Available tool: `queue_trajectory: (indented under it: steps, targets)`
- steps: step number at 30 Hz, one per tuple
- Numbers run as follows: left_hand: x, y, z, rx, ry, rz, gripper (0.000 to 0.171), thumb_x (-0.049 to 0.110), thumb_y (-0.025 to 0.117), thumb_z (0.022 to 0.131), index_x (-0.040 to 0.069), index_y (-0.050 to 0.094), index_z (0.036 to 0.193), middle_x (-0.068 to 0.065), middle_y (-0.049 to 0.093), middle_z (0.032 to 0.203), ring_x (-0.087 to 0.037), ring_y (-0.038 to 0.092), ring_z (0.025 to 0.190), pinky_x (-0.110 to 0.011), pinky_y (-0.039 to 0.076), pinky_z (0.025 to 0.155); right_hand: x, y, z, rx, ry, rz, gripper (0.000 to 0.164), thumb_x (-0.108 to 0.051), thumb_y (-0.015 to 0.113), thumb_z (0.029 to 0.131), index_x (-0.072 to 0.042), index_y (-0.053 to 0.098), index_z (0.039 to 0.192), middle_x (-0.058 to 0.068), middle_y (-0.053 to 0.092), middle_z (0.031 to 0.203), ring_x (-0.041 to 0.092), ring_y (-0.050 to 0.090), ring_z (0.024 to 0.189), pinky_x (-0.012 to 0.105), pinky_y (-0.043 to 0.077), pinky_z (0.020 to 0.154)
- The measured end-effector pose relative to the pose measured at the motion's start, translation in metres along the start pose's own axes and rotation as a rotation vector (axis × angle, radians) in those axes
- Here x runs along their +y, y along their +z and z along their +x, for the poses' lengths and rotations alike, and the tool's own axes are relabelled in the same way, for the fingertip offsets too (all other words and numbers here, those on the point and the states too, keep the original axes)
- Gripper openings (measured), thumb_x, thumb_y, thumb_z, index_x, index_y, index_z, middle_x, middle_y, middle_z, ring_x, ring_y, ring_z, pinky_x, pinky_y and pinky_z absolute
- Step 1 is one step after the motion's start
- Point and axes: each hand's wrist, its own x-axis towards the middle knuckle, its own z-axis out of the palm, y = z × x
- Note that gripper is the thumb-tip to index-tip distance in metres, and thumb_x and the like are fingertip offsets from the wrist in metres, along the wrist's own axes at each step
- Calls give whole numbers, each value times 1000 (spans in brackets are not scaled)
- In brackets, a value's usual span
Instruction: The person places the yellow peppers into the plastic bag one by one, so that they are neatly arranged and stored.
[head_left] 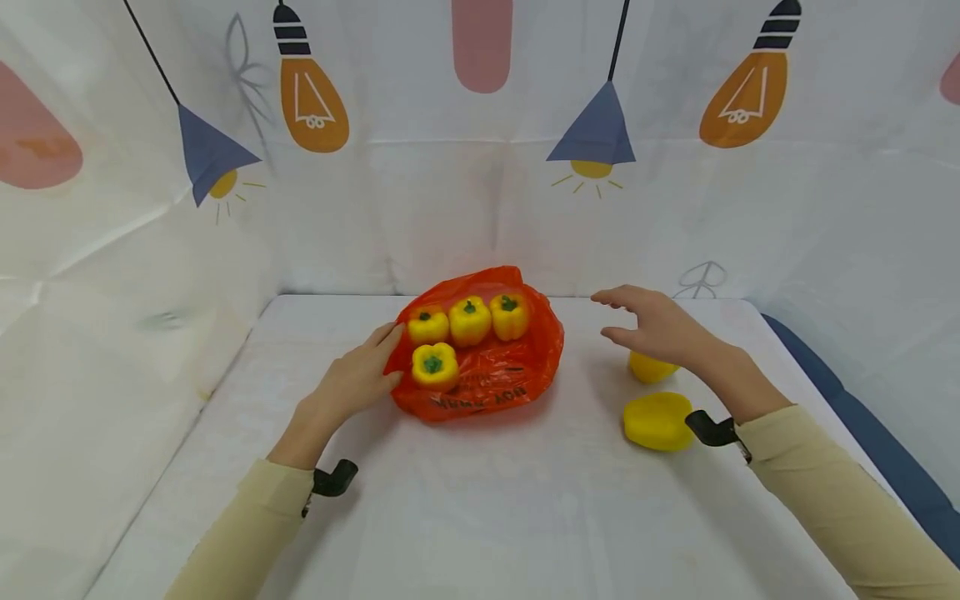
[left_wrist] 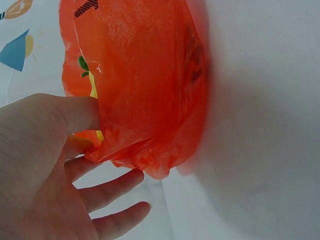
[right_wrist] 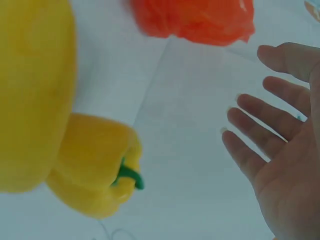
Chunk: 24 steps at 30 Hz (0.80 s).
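Observation:
A red plastic bag [head_left: 517, 367] lies with its mouth spread, several yellow bell peppers [head_left: 470, 322] inside it. At its left edge my left hand [head_left: 352, 375] holds the rim between thumb and index finger. The other fingers of that hand extend past the plastic in the left wrist view, and the thumb tip is partly hidden at the bag's edge. My right hand [head_left: 660, 329] is held up on the right with fingers extended and nothing in it. Below it are two more yellow bell peppers, the nearer one [head_left: 658, 422] on its side and the farther one [right_wrist: 100, 165] with a green stem.
A white-covered table [head_left: 480, 517] carries everything. Behind it hangs a white backdrop [head_left: 450, 208] printed with lamps and bulbs. Something dark blue [head_left: 862, 417] runs along the table's right side. A black wrist device [head_left: 333, 479] sticks out from the left sleeve.

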Motion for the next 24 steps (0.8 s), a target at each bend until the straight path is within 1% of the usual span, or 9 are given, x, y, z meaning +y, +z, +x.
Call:
queue_trajectory:
  steps: [6, 9, 15, 19, 24]
  targets:
    - [-2, 0, 0, 1, -8, 13, 76, 26, 59, 97, 13, 19, 160, -13, 22, 165, -41, 47, 137, -69, 43, 101, 19, 5, -8, -52, 97, -44, 55, -28, 67, 93, -14, 51, 144, 14, 53, 145, 37, 48, 131, 63, 42, 106]
    - [-3, 1, 0, -2, -11, 10, 76, 26, 59, 97, 14, 19, 160, -13, 22, 165, -41, 46, 138, -70, 42, 101, 28, 9, -13, -88, 137, -65, 60, -31, 68, 92, -13, 48, 146, 17, 46, 151, 40, 42, 136, 66, 38, 109]
    - [-1, 1, -2, 2, -4, 9, 76, 26, 60, 96, 13, 20, 160, -13, 23, 165, -41, 46, 138, -70, 43, 101, 45, 13, -24, -123, 201, -113, 65, -31, 68, 90, -11, 45, 147, 24, 40, 153, 46, 39, 136, 69, 39, 106]
    - [-1, 1, -4, 13, 5, 7, 76, 26, 61, 96, 12, 21, 159, -14, 23, 164, -40, 47, 137, -69, 44, 101, 56, 15, -29, -128, 253, -111, 71, -36, 69, 89, -9, 43, 149, 27, 38, 152, 49, 40, 134, 71, 39, 103]
    - [-2, 2, -4, 13, 1, 4, 77, 27, 62, 96, 12, 21, 159, -13, 23, 165, -40, 45, 139, -69, 43, 101, 65, 19, -34, -159, 321, -62, 80, -44, 71, 87, -9, 37, 152, 28, 33, 155, 51, 38, 135, 73, 35, 105]
